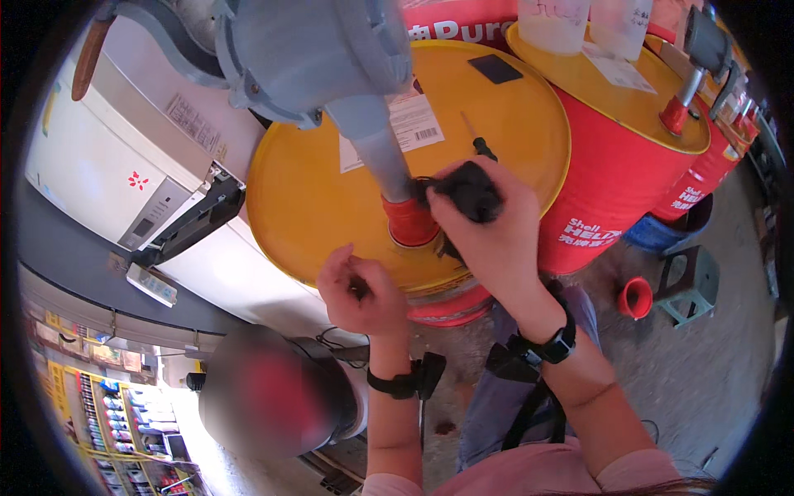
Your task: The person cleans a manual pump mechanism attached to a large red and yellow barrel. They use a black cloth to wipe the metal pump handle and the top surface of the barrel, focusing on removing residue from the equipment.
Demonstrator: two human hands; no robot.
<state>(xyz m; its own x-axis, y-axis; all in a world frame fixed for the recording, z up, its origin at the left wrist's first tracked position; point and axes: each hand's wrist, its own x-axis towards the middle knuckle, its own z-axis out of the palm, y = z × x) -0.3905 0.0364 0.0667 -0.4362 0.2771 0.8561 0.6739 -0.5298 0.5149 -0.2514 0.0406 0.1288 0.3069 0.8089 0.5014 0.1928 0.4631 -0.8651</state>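
A grey hand-cranked drum pump (306, 58) stands on a drum with a yellow lid (289, 190). Its metal pipe (376, 149) runs down into a red collar (411, 221) on the lid. My right hand (509, 227) grips a bunched black rag (473, 190), part of which touches the pipe just above the collar. To the left of the collar, my left hand (364, 291) is curled closed over the lid's near edge. A small dark spot shows between its fingers; what it is I cannot make out. Beyond my right hand lies a dark-handled screwdriver (481, 147).
A flat black square (495, 69) and a paper label (422, 124) lie on the lid. More red drums (591, 190) stand to the right, one with a second pump (703, 50). A green stool (688, 285) and red cup (635, 298) are on the floor. White appliances (107, 157) stand left.
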